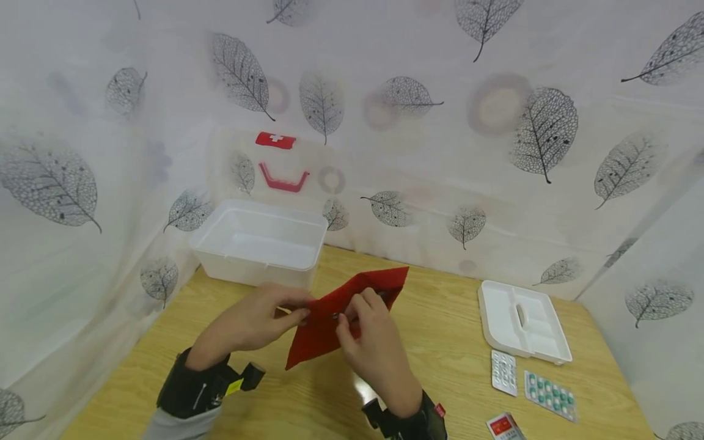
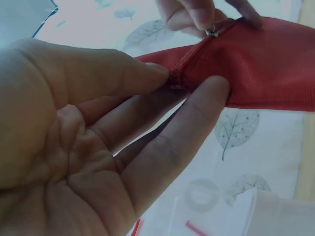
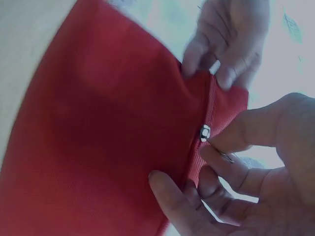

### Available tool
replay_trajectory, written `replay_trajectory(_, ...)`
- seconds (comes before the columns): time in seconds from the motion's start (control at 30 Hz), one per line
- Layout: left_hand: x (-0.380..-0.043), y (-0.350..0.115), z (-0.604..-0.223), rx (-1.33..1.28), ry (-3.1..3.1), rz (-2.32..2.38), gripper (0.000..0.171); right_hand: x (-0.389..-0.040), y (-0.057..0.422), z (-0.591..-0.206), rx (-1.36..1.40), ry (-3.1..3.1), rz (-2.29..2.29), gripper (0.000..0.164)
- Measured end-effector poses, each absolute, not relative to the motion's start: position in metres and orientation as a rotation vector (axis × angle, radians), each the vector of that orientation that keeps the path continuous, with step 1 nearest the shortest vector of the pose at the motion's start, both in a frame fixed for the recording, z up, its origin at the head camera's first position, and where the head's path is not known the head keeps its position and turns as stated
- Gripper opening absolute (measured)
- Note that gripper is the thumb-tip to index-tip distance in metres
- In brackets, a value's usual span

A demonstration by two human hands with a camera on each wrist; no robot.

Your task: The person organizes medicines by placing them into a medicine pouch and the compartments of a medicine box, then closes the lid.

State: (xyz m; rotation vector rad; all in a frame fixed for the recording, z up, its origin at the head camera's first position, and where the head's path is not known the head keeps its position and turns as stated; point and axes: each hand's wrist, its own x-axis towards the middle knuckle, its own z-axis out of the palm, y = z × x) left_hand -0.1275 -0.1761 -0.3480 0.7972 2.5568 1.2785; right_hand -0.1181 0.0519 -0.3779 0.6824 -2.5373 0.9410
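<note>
A red zippered pouch (image 1: 319, 333) is held up over the table between both hands. My left hand (image 1: 269, 318) pinches its edge at one end of the zipper, thumb on one side and fingers on the other; the left wrist view shows the thumb (image 2: 147, 73) close to the zipper's end. My right hand (image 1: 376, 342) pinches the small metal pull (image 3: 221, 151) hanging from the zipper's slider (image 3: 205, 132). Its other fingers lie against the red fabric. Along the slider's stretch, the zipper (image 3: 210, 101) looks closed in the right wrist view.
A white open box (image 1: 258, 260) stands at the back left, with a red handle (image 1: 283, 183) and a red white-cross label (image 1: 275, 140) above it. On the right are a white tray (image 1: 541, 327), silver blister pack (image 1: 503, 373), green-and-white capsule pack (image 1: 550, 394) and red-and-white packet (image 1: 505, 426).
</note>
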Motion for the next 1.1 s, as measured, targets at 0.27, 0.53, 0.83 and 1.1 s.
replay_trajectory(0.27, -0.127, -0.184, -0.344, 0.789, 2.569, 1.292, 0.025, -0.125, 0.064, -0.375, 0.606, -2.596, 0.958, 0.021)
replay_trajectory(0.53, -0.128, -0.193, -0.344, 0.792, 2.609, 1.284, 0.025, -0.130, 0.073, -0.375, 0.585, -2.593, 1.019, 0.021)
replay_trajectory(0.83, -0.128, -0.202, -0.342, 0.818, 2.608, 1.316, 0.022, -0.136, 0.081, -0.375, 0.531, -2.588, 1.055, 0.021)
replay_trajectory(1.1, -0.125, -0.215, -0.338, 0.802, 2.633, 1.332, 0.023, -0.144, 0.097, -0.374, 0.438, -2.563, 1.097, 0.021)
